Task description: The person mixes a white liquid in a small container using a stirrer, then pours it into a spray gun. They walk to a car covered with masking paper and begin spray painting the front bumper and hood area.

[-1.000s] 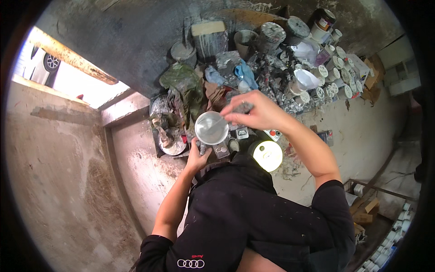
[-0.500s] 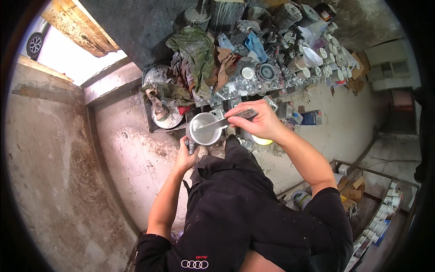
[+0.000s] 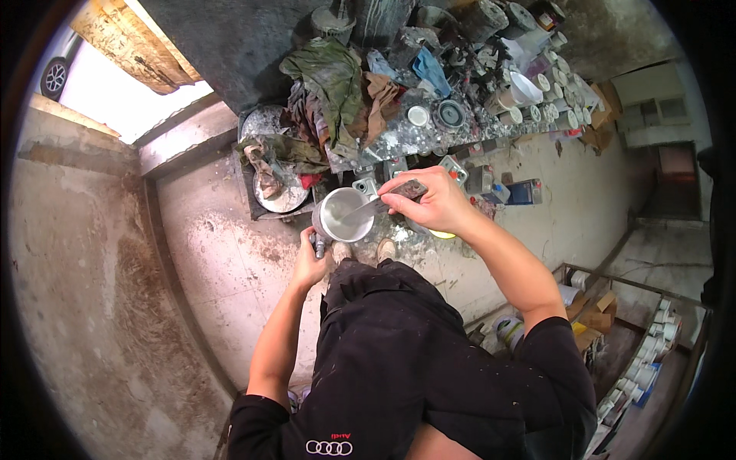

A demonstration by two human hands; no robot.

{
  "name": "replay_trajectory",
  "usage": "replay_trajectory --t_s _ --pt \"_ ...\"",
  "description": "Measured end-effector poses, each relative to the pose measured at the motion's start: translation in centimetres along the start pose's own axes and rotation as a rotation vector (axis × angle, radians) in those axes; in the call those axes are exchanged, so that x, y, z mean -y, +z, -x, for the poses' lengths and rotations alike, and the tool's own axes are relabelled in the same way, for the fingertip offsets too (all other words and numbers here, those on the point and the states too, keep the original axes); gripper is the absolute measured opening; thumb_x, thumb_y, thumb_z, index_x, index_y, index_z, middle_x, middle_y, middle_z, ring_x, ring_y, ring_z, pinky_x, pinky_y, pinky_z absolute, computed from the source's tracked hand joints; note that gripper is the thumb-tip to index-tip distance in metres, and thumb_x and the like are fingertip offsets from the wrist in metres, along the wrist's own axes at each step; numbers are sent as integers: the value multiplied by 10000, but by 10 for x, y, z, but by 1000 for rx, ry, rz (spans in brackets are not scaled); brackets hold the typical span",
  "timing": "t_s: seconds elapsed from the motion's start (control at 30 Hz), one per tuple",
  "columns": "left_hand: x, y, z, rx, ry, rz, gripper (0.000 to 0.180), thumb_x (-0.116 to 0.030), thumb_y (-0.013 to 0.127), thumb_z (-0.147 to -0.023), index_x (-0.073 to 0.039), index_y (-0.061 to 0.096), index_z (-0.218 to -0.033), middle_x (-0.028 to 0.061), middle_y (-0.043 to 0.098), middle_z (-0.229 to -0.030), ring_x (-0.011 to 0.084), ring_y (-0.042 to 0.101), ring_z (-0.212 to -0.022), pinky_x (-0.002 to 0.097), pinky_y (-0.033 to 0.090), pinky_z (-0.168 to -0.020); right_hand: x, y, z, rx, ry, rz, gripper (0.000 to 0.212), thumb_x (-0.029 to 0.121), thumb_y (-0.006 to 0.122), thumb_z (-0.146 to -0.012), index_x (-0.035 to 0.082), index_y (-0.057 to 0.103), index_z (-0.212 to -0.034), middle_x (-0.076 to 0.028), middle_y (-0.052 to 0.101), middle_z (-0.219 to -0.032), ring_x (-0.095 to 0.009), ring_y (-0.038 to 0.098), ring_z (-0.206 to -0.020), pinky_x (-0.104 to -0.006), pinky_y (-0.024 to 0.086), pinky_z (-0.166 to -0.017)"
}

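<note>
My left hand [image 3: 310, 261] is closed beside a round white cup [image 3: 328, 228], fingers on a grey, metal-looking part [image 3: 319, 245] at its lower left. Pale, whitish liquid [image 3: 344, 207] lies inside the cup. My right hand [image 3: 431, 202] grips the dark, stained handle of a flat mixing knife [image 3: 410, 188]. Its blade slants down over the cup's right rim and its tip is inside, by the liquid. Both hands are held in front of my body, above the floor.
Ahead stands a paint-splattered bench [image 3: 391, 146] with rags [image 3: 326, 84], a dark round tin [image 3: 449, 113] and several white tubs [image 3: 529, 88]. Metal cans [image 3: 454, 170] stand below its edge. A paint-crusted drum lid [image 3: 282, 195] is at the left. Shelves of white containers [image 3: 644, 368] stand at right.
The blade has tilted steeper and its tip has shifted within the cup. The cup has moved up slightly, and both my shoes now show below it.
</note>
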State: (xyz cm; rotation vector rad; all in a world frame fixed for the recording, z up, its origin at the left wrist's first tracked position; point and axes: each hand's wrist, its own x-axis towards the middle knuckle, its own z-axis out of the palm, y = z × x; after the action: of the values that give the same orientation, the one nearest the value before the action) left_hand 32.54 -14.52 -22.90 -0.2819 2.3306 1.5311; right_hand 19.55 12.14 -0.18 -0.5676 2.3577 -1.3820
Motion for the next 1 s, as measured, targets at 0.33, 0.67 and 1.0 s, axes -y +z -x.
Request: replay_trajectory --t_s 0.33,0.67,1.0 --pt "-15 11 -6 75 -54 -12 642 -117 703 -886 -23 371 -1427 232 625 -1171 345 618 -1110 439 473 -1008 -15 -16 10 -62 -46 -123 147 135 759 -919 49 788 -1034 -119 780 -910 -216 757 -742 -328 578 -686" --pt "-5 33 -8 60 25 -21 689 -171 715 -894 -41 339 -1456 325 648 -1211 485 648 -1159 500 506 -985 -29 -25 28 -92 21 -217 119 48 733 -959 -23 772 -1046 -68 763 -933 -130 741 -796 -249 571 -714" --pt "-12 39 3 71 -106 -22 708 -210 732 -896 -72 355 -1479 286 664 -1237 426 665 -1176 464 503 -1008 -36 -23 28 -81 -35 -160 153 0 707 -964 -60 756 -1096 -82 740 -958 -155 745 -835 -257 589 -735"
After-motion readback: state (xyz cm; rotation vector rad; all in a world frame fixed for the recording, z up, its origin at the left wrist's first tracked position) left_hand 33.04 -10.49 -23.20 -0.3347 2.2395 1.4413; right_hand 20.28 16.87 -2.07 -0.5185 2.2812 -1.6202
